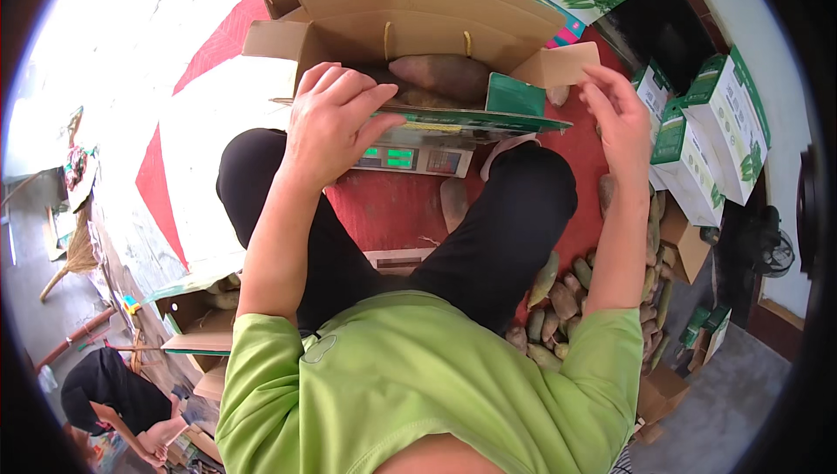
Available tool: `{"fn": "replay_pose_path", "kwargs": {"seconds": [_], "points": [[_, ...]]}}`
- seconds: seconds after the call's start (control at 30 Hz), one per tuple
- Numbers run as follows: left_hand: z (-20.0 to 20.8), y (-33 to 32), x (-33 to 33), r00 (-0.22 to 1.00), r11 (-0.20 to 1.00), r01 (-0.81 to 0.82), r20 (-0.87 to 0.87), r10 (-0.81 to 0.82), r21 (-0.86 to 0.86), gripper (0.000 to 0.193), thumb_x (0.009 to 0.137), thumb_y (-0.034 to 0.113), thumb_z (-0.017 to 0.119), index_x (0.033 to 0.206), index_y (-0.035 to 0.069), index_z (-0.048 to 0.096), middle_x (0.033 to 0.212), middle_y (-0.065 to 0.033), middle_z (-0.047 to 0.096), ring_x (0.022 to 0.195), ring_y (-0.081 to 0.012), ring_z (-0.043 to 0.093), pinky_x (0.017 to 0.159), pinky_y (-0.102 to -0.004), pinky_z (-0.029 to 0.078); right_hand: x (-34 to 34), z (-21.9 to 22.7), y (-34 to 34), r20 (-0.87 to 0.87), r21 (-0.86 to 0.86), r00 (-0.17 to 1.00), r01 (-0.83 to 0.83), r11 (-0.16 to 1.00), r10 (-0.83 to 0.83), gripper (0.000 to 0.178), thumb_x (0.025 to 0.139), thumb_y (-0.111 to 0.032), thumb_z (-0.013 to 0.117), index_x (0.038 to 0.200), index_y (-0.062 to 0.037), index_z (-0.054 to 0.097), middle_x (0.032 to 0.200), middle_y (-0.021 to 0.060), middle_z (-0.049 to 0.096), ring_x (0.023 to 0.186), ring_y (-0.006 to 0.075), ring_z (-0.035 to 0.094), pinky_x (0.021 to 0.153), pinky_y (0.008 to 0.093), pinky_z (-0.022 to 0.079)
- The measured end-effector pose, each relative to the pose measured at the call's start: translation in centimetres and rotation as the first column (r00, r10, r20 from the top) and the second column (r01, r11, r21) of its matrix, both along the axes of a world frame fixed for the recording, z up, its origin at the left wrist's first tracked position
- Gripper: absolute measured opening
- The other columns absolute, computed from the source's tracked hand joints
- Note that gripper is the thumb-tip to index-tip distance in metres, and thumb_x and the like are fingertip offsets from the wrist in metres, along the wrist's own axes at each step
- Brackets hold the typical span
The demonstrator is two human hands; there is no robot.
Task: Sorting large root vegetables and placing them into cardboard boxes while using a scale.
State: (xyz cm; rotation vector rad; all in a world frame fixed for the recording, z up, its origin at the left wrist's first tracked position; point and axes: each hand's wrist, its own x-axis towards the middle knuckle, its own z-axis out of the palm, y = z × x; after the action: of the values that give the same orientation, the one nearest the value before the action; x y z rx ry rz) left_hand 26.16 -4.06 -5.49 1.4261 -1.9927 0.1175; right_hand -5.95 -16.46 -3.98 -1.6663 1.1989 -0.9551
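An opened cardboard box [427, 7] with raised flaps and yellow cord handles stands in front of me. Inside lie large brownish tubers [440, 75] that look like sweet potatoes. My left hand [336, 121] grips the box's near edge at its left, fingers curled over and thumb outside. Off the right end of the box, my right hand [621, 121] is beside a side flap [558, 64], its fingers bent and apart, holding nothing visible. Under the box is a digital scale [418, 160] with a lit green display, partly hidden by the box and my left hand.
Loose tubers [558, 308] lie heaped on the red floor at my right. White-and-green cartons [724, 125] stand at the right wall, near a black fan [772, 243]. An open box [196, 321] sits at my left; beyond it, another person [118, 395] bends over.
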Motion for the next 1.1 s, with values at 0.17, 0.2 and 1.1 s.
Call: {"fn": "replay_pose_path", "kwargs": {"seconds": [0.17,0.2,1.1], "points": [[-0.3,-0.2,0.3,1.0,1.0,-0.012,-0.004,0.012,0.006,0.029,0.068,0.022,0.077,0.091,0.007,0.07,0.08,-0.0045,0.059,0.078,-0.024,0.058,0.082,-0.0384,0.045,6.1,0.5,-2.0,-0.175,0.029,0.935,-0.307,0.951,0.307,0.023,0.089,-0.011,0.061,0.11,-0.0042,0.065,0.096,0.0043,0.065,0.089,0.0117,0.06,0.077,0.0248,0.047],[-0.3,-0.2,0.2,1.0,1.0,-0.006,-0.003,0.006,0.003,0.029,0.068,0.023,0.077,0.091,0.007,0.07,0.08,-0.0044,0.059,0.078,-0.024,0.058,0.082,-0.0382,0.046,7.0,-0.6,-2.7,-0.225,0.017,0.891,-0.4,0.916,0.394,0.024,0.088,-0.013,0.061,0.11,-0.0037,0.065,0.097,0.0059,0.065,0.092,0.015,0.06,0.08,0.0276,0.047],[-1.6,-0.2,0.8,0.999,0.994,-0.041,0.015,0.043,-0.101,0.024,0.074,0.026,0.075,0.091,0.01,0.071,0.082,-0.0023,0.061,0.079,-0.0219,0.059,0.082,-0.0369,0.047,-2.3,-0.6,-2.8,-0.507,0.069,0.846,-0.151,0.986,0.165,0.017,0.09,-0.011,0.061,0.104,-0.0025,0.065,0.087,-0.0012,0.062,0.078,0.0067,0.054,0.072,0.0218,0.044]]}}
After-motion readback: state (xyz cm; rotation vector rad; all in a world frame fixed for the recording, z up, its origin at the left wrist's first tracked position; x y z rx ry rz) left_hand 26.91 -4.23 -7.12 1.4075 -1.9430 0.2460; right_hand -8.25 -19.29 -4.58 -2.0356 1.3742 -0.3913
